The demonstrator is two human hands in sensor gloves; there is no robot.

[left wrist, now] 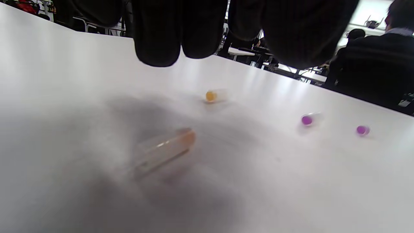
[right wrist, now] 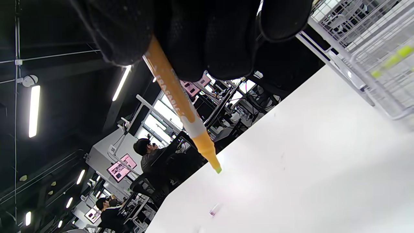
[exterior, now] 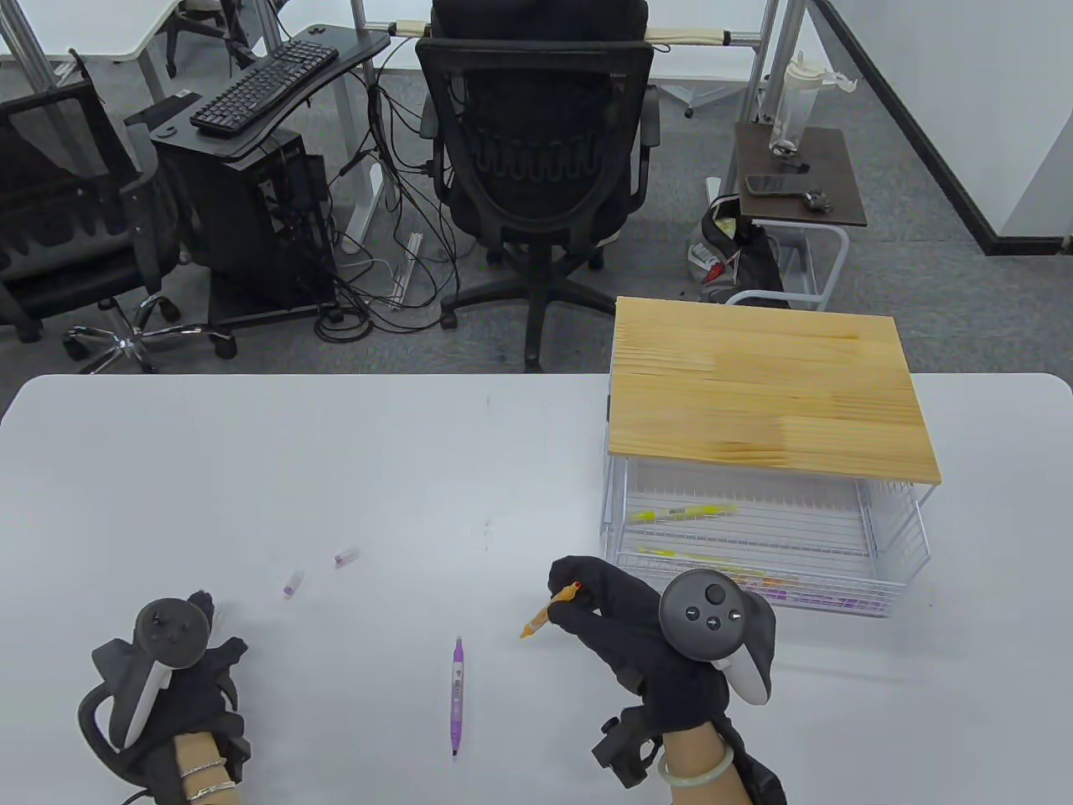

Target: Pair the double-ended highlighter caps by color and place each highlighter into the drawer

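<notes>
Although the right hand [exterior: 662, 637] already has a pen in its grip, both ends of that pen appear bare, so capping is judged the step in hand. In the table view the fingers curl round the orange highlighter [exterior: 549, 610]; its long axis runs diagonally, one tip pointing down-left over the desk [exterior: 335, 470], the other toward the wire drawer [exterior: 897, 570] just right of the hand. The drawer stands open beneath a wooden top [exterior: 763, 394] and holds yellow, orange and purple pens. A purple highlighter [exterior: 457, 696] lies alone on the desk between the hands, long axis roughly toward the person. Two purple caps [exterior: 318, 570] lie above the left hand [exterior: 184, 671].

In the left wrist view the left fingertips [left wrist: 158, 42] hang above the desk, holding nothing, the grip slack. Directly below them lies a long orange-tinted cap [left wrist: 161, 152], blurred; a short orange cap [left wrist: 215, 95] lies beyond it, the purple caps further right.

In the right wrist view the orange highlighter's uncapped tip projects downward from the closed fingers, well clear of the desk.

The orange caps lie left of the pen, under the left hand, which is plainly the nearer to fetch them.
</notes>
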